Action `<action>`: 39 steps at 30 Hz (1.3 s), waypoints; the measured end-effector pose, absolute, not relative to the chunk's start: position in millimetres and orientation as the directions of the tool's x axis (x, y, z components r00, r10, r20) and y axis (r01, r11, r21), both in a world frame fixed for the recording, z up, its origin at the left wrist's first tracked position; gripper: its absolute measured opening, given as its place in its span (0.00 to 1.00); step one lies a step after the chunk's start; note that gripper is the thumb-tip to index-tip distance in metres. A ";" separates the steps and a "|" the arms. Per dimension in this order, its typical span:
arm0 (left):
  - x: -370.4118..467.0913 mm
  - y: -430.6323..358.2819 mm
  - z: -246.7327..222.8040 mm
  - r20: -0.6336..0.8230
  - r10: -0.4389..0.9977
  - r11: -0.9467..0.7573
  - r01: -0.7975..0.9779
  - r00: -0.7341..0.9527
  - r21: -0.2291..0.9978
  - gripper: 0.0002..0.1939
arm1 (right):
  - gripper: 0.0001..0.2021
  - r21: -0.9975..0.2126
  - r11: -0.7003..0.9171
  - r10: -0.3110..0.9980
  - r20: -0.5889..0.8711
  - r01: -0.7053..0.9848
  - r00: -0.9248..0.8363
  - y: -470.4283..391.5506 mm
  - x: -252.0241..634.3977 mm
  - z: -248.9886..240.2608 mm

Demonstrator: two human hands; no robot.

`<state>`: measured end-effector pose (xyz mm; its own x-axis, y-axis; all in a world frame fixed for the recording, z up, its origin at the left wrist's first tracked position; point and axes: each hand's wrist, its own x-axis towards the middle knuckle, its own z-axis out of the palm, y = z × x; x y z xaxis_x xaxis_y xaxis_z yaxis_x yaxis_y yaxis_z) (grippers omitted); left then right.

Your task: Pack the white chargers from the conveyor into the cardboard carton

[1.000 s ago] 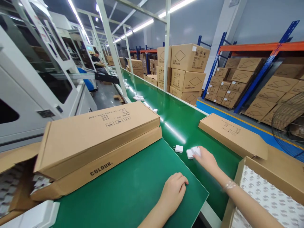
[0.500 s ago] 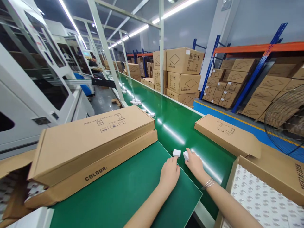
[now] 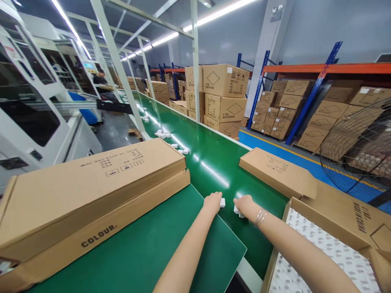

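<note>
Over the edge of the green board (image 3: 146, 232), my left hand (image 3: 213, 202) is closed on a white adapter (image 3: 222, 202), whose right end shows beyond the fingers. To its right, above the green belt (image 3: 210, 162), my right hand (image 3: 245, 205) is closed round another white adapter (image 3: 237, 211); the fingers cover part of it. A small gap separates the two hands. At the lower right, an open carton (image 3: 293, 203) holds rows of white pieces with metallic marks.
A long carton (image 3: 100, 175) lies at left on another marked COLOUR. Several white adapters (image 3: 163, 134) lie farther up the belt. A carton flap (image 3: 275, 167), stacked boxes (image 3: 226, 93) and a fan (image 3: 360, 142) stand right. A person (image 3: 100, 81) sits far back.
The view has shifted right. My left hand has moved onto the adapter and closed over it, covering its prongs. My right hand has turned, with its fingers now curled over its adapter.
</note>
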<state>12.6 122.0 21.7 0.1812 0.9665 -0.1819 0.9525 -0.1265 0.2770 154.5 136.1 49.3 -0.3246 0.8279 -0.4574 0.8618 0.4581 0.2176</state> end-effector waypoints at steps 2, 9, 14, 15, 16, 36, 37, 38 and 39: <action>18.6 114.1 24.2 -0.187 0.961 -0.143 0.947 0.202 0.289 0.15 | 0.16 0.246 0.444 0.824 -0.491 0.862 -0.284 134.3 143.7 44.1; 49.5 98.9 21.7 -0.198 0.935 -0.204 0.903 0.294 0.378 0.14 | 0.13 0.218 0.451 0.823 -0.478 0.866 -0.308 124.1 138.1 42.2; 58.3 96.4 16.5 -0.223 0.916 -0.217 0.879 0.334 0.424 0.22 | 0.22 0.071 0.496 0.782 -0.471 0.866 -0.409 126.7 174.3 51.5; 59.4 95.4 15.4 -0.233 0.912 -0.214 0.877 0.337 0.430 0.24 | 0.26 0.033 0.507 0.766 -0.475 0.861 -0.433 126.6 184.7 53.3; 60.6 94.4 14.2 -0.242 0.910 -0.208 0.876 0.336 0.435 0.26 | 0.31 -0.004 0.518 0.752 -0.476 0.856 -0.457 125.7 194.9 54.7; -39.7 30.4 21.2 0.089 0.996 -0.046 0.793 -0.010 0.608 0.17 | 0.21 -0.310 0.495 0.806 -0.186 0.812 -0.562 94.8 235.7 34.3; -50.1 25.1 16.1 0.080 0.996 -0.020 0.769 -0.041 0.639 0.16 | 0.21 -0.334 0.486 0.805 -0.189 0.808 -0.563 97.5 238.5 38.2; -59.1 19.9 11.3 0.074 0.995 0.004 0.751 -0.070 0.660 0.15 | 0.22 -0.380 0.464 0.804 -0.198 0.800 -0.560 98.9 240.8 42.9; -66.7 14.7 7.2 0.074 0.992 0.023 0.741 -0.098 0.671 0.15 | 0.23 -0.473 0.410 0.807 -0.209 0.780 -0.552 98.5 242.6 47.8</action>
